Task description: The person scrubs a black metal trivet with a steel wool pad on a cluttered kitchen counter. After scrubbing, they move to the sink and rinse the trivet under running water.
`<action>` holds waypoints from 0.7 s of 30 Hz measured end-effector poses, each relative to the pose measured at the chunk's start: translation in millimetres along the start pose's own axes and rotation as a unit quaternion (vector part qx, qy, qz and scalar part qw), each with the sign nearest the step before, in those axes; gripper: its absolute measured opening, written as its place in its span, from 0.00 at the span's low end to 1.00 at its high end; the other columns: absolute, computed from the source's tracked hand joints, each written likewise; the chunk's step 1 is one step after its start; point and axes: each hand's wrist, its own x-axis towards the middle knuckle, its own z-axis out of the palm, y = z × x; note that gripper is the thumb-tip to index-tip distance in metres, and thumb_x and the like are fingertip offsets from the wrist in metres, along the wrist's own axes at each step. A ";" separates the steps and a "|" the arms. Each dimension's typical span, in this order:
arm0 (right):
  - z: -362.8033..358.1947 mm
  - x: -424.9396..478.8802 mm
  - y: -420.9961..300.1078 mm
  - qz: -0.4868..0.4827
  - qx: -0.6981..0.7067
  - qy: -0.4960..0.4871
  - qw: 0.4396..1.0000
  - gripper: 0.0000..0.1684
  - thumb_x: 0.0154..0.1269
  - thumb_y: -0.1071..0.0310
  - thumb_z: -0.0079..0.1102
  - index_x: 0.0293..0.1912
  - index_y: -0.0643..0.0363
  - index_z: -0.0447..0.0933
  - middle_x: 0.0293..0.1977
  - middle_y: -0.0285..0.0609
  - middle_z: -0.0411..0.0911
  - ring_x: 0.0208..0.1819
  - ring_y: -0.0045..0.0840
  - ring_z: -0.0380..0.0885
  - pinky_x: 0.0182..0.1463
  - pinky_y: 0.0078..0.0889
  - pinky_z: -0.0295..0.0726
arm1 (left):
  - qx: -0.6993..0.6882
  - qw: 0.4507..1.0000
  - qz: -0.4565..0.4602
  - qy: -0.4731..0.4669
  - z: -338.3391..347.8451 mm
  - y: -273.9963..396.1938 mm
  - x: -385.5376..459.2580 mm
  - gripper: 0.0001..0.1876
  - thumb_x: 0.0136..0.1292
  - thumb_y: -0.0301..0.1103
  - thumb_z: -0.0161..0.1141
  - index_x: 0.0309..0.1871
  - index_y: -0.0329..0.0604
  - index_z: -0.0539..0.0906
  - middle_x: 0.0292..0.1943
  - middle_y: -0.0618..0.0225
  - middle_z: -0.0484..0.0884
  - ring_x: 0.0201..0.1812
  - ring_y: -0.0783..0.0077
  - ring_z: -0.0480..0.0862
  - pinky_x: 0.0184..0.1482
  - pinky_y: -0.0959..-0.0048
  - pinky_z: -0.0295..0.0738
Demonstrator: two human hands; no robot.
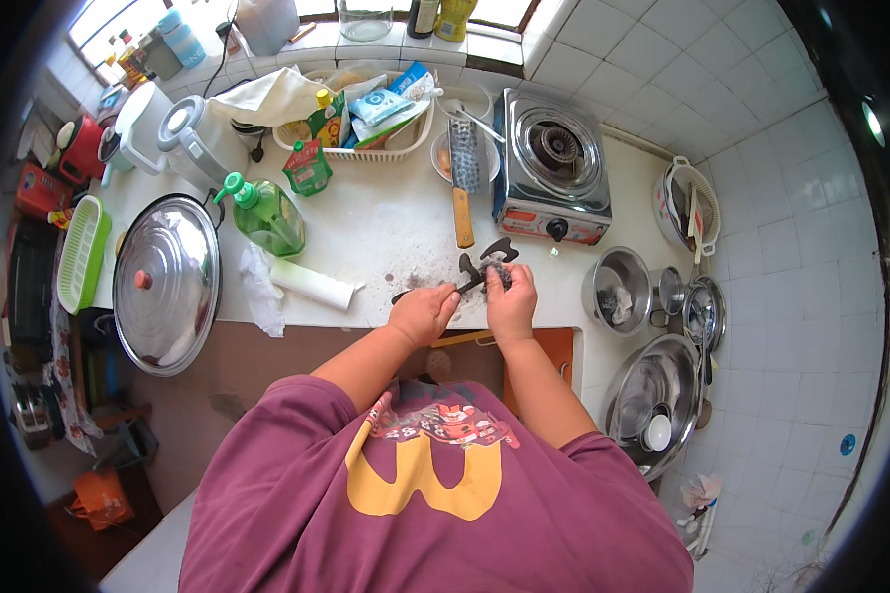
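Note:
My left hand [425, 313] grips the thin end of a dark metal piece [471, 278] with curved prongs, which looks like a burner pan support. My right hand [511, 300] pinches a grey scouring pad [498, 276], likely steel wool, against the piece near its pronged end. Dark grit lies on the white countertop [356, 222] below and left of the piece. Beyond my hands, a cleaver [464, 163] with a wooden handle rests across a small bowl. The gas stove [554, 163] stands just right of the cleaver, its burner exposed.
Left are a green pump bottle [270, 219], a white roll [313, 285], crumpled tissue [262, 289] and a large pan lid [167, 285]. A basket of packets [363, 154] stands at the back. Steel bowls [617, 289] and a steel basin [656, 404] stand right.

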 end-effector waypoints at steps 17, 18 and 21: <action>0.3 29.5 26.0 0.032 -0.058 0.003 0.998 0.16 0.60 0.61 0.61 0.37 0.66 0.75 0.36 0.53 0.76 0.40 0.47 0.75 0.46 0.42 0.73 | -0.040 0.996 -0.084 -0.004 1.8 1.7 4.0 0.20 0.68 0.50 0.47 0.33 0.44 0.81 0.23 0.51 0.78 0.29 0.47 0.79 0.33 0.57 0.73; -1.2 26.5 26.1 0.030 -0.059 -0.001 0.998 0.16 0.60 0.61 0.61 0.38 0.66 0.75 0.36 0.53 0.76 0.40 0.47 0.75 0.46 0.42 0.74 | -0.048 0.995 -0.091 -0.010 4.0 1.8 5.4 0.21 0.68 0.51 0.47 0.33 0.44 0.82 0.22 0.51 0.78 0.28 0.48 0.79 0.33 0.58 0.73; -4.9 22.0 21.4 0.026 -0.059 -0.027 0.998 0.15 0.61 0.61 0.60 0.39 0.65 0.76 0.38 0.51 0.76 0.40 0.46 0.75 0.46 0.41 0.74 | -0.090 0.982 -0.158 -0.049 6.4 1.2 14.9 0.22 0.68 0.50 0.49 0.31 0.42 0.83 0.22 0.54 0.78 0.26 0.57 0.78 0.33 0.64 0.72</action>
